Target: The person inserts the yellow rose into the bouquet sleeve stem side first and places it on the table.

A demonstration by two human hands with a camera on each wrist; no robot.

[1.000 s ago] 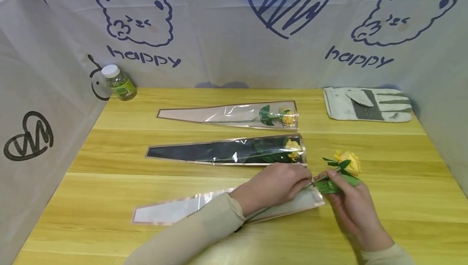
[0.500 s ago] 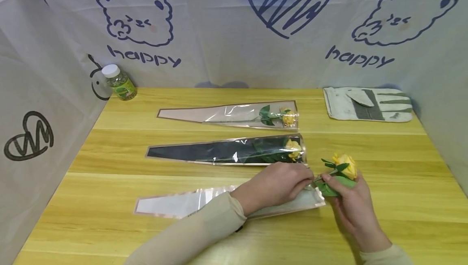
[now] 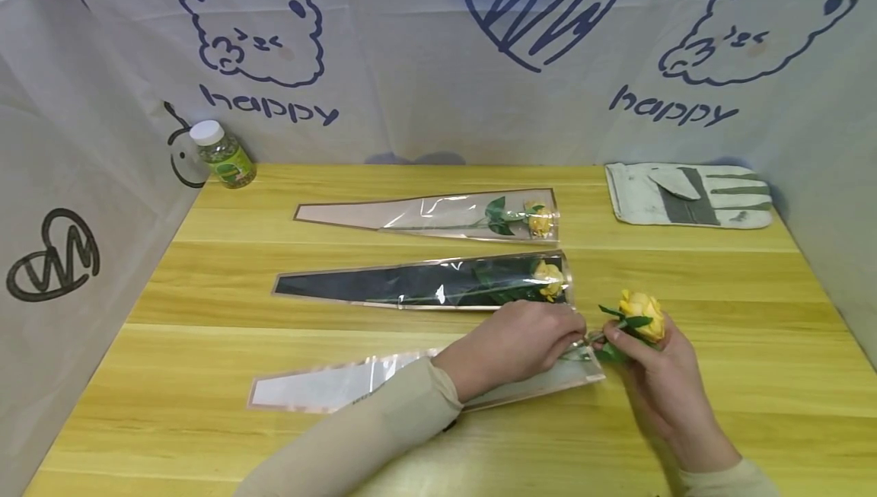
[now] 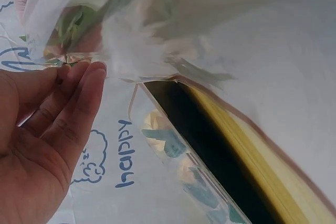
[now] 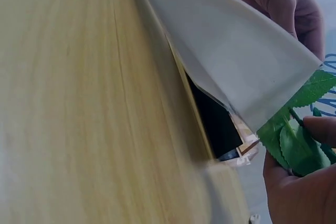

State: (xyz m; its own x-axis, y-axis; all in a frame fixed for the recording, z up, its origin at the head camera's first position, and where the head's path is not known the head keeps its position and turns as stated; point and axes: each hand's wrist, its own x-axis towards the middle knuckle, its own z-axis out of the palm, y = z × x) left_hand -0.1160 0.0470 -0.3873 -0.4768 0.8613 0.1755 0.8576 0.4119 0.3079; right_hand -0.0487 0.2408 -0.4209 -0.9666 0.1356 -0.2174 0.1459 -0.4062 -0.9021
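Observation:
In the head view my left hand (image 3: 524,345) pinches the upper edge of the mouth of a clear-fronted, white-backed flower sleeve (image 3: 301,392). My right hand (image 3: 674,387) holds a yellow rose (image 3: 642,316) by its stem, just below the bloom, at that mouth. The stem runs left into the sleeve. Green leaves (image 5: 302,153) show between the right fingers and the sleeve's edge in the right wrist view. The left wrist view has the left hand (image 4: 50,135) with fingertips together on the clear film, and a leaf is visible through it. My left forearm hides part of the sleeve.
Behind lie a black sleeve (image 3: 370,288) and a pale sleeve (image 3: 356,215), each with a yellow rose inside. A work glove (image 3: 688,196) is at the back right, a white-capped jar (image 3: 229,158) at the back left. White printed cloth (image 3: 411,48) bounds the wooden table.
My right hand has brought the rose slightly left, closer to the sleeve's mouth, and less of the leaves shows outside. My left hand keeps its pinch in nearly the same place.

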